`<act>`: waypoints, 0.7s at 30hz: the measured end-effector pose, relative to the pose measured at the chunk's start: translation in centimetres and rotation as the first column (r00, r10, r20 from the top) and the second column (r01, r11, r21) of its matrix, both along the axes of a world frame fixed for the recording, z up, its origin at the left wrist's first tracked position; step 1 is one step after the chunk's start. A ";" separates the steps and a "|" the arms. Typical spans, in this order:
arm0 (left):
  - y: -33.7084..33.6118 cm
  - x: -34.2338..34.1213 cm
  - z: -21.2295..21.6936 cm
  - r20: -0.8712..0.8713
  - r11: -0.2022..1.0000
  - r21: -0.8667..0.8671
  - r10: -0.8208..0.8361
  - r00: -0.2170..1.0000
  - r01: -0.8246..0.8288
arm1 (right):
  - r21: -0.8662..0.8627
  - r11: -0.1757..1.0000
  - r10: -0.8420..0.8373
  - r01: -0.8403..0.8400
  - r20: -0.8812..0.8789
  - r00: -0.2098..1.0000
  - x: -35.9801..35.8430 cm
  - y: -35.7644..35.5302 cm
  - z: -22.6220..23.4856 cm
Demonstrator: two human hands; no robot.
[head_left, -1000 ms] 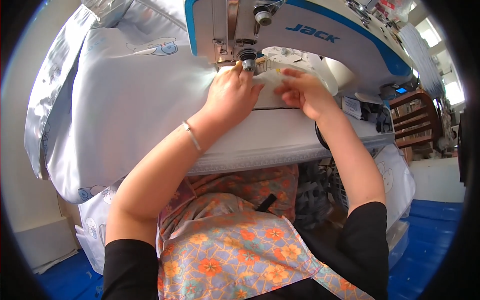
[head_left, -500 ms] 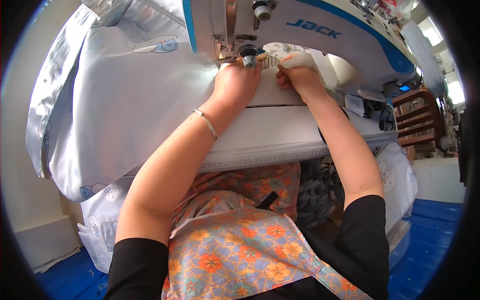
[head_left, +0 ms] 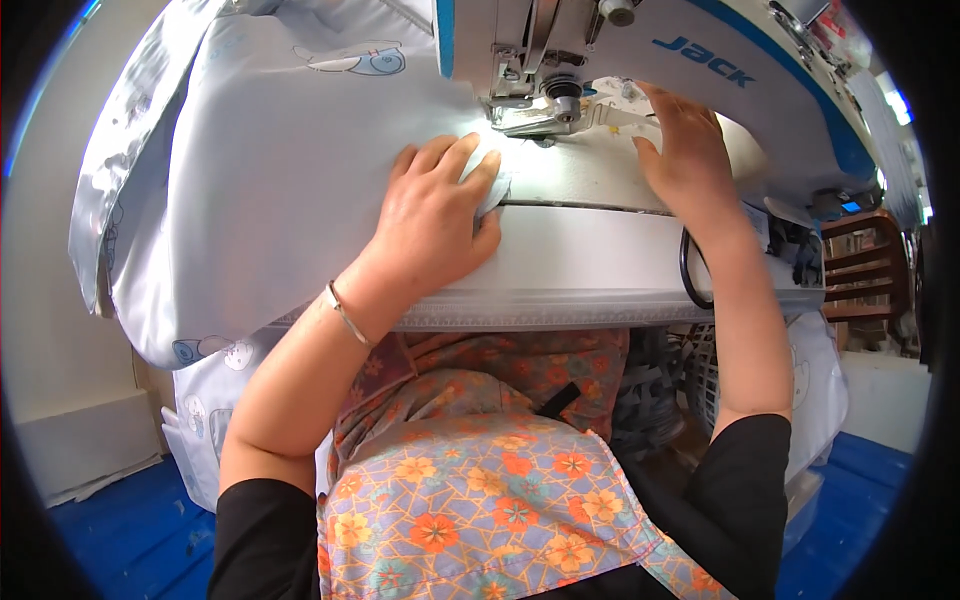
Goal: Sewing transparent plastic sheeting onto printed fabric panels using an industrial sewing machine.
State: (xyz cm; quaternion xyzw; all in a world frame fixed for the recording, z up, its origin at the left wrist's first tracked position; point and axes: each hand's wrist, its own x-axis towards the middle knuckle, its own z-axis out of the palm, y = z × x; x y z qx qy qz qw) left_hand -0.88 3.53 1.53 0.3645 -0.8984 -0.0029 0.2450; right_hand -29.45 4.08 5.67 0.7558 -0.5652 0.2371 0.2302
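Note:
My left hand [head_left: 435,205] lies palm down at the right edge of the pale printed fabric [head_left: 290,180], its fingers spread and pressing the cloth just in front of the presser foot. A bright lamp lights the fabric edge there. The sewing machine's needle area [head_left: 540,115] stands just beyond my fingertips. My right hand [head_left: 690,150] is under the machine's arm [head_left: 720,60], right of the needle, with the thumb held away from the fingers. Nothing shows in its grasp, though its fingertips are partly hidden in shadow by the machine.
The white machine table [head_left: 590,250] has a ruler strip [head_left: 480,315] along its front edge. A black cable [head_left: 690,275] loops at the table's right. More printed fabric [head_left: 200,430] hangs below at the left. A wooden chair [head_left: 865,265] stands at the far right.
My left hand has drawn back from the needle and flattened onto the fabric edge. My right hand has moved right, its fingers now apart rather than pinched. The whole view has shifted slightly.

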 end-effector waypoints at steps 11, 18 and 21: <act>-1.5 0.6 -0.2 -0.002 0.982 0.019 -0.187 0.982 0.187 | 0.230 0.972 -0.075 0.048 0.109 0.991 -2.9 -3.1 -1.8; -0.9 0.3 -0.3 -0.036 0.993 -0.015 -0.114 0.993 0.114 | 0.250 0.963 -0.129 0.102 0.092 0.987 -2.7 -2.5 -1.7; -0.9 0.0 0.0 -0.036 0.995 0.017 -0.098 0.995 0.099 | 0.264 0.959 -0.134 0.100 0.116 0.984 -2.2 -2.0 -1.1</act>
